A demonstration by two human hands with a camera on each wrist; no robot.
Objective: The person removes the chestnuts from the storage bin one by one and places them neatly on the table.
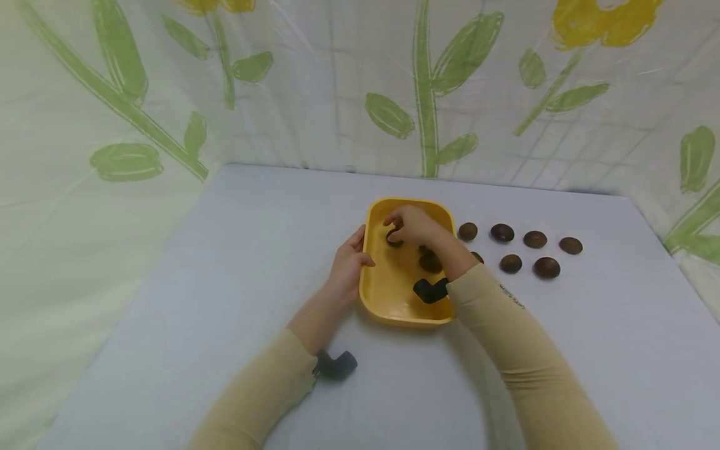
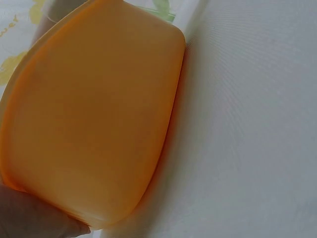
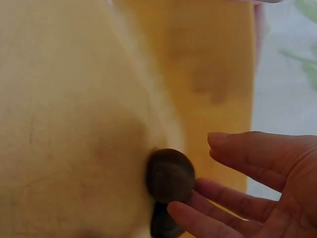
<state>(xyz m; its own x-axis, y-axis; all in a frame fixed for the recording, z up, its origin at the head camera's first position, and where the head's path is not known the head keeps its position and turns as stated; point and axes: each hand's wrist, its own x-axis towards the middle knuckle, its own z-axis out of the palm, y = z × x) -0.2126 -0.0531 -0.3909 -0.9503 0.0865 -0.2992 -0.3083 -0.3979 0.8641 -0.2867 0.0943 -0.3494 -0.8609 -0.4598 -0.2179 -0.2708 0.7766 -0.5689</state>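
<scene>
A yellow tray (image 1: 388, 303) lies on the table in the head view. My left hand (image 1: 347, 265) grips its left side, thumb over the rim and fingers outside; in the left wrist view part of that hand (image 2: 34, 215) lies against the tray wall (image 2: 94, 109). Inside the tray, my right hand (image 1: 415, 225) reaches over a dark brown oval fruit (image 1: 395, 237). In the right wrist view its fingers are spread beside a round dark fruit (image 3: 171, 176), thumb apart from it. Another dark fruit (image 1: 430, 261) sits under the right wrist, partly hidden.
Right of the tray, several dark brown fruits lie in two rows, among them a front fruit (image 1: 547, 268) and a back fruit (image 1: 502, 233). The right forearm partly covers one fruit (image 1: 477, 257). Behind the white table (image 1: 270, 219) hangs a flower-printed curtain (image 1: 337, 81).
</scene>
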